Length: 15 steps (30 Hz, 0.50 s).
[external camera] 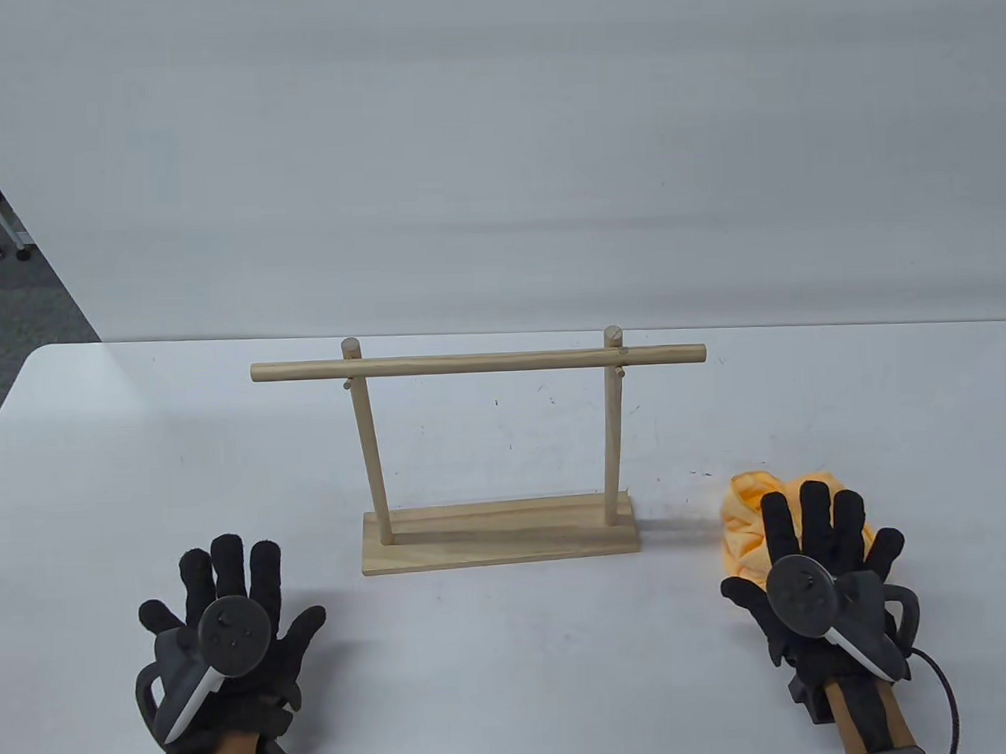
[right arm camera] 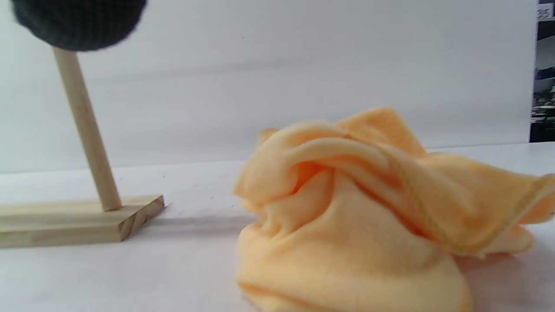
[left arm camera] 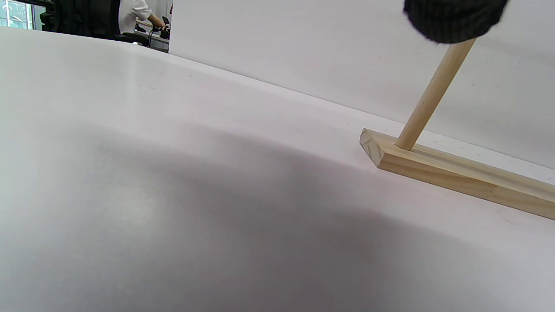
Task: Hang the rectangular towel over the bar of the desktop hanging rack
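Near the table's front edge two hands are seen: the left hand [external camera: 231, 621] lies spread and holds nothing, while the right hand [external camera: 815, 572] is spread above the towel [external camera: 743, 521], with contact not clearly shown. One towel is counted, crumpled toward the front right; one rack [external camera: 500, 534] stands mid-table, with one bar [external camera: 478, 363] on two posts. If a single bunched fold is gripped, the towel could be hung lopsided and slip off, or the light rack could be tipped.

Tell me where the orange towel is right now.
In the table view the towel lies crumpled on the table at the right, just right of the rack base, partly under the right hand fingers.
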Available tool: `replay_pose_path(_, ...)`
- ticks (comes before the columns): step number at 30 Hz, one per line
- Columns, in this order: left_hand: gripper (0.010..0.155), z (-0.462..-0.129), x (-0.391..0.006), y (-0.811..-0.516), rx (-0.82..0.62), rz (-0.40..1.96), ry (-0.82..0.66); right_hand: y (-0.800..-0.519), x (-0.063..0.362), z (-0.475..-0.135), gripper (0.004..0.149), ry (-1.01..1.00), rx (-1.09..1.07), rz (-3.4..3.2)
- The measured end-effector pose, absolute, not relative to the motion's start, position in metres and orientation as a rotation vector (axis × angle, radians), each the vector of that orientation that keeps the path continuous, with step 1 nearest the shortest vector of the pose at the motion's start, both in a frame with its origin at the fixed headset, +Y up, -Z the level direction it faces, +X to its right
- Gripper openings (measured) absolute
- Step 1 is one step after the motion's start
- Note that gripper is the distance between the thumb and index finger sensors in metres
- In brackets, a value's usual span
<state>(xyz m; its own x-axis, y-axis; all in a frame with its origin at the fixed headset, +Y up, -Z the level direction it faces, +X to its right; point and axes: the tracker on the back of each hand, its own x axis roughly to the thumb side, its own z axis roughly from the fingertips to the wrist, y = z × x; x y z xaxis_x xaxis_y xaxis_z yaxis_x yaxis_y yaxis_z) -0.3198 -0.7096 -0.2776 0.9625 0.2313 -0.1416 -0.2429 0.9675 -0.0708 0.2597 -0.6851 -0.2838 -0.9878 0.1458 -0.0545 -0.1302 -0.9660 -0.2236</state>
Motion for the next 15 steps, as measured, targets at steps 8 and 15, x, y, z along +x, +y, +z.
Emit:
replay_pose_path(8,0.088,-0.281,-0.318,-0.713,-0.104,0.249,0.128,-0.676,0.301,-0.278,0.062,-0.578,-0.381,2.91)
replay_pose_path(15,0.087,-0.286,-0.309,-0.718,-0.127,0.245,0.115,-0.707,0.31,-0.298,0.063,-0.359,-0.526,2.996)
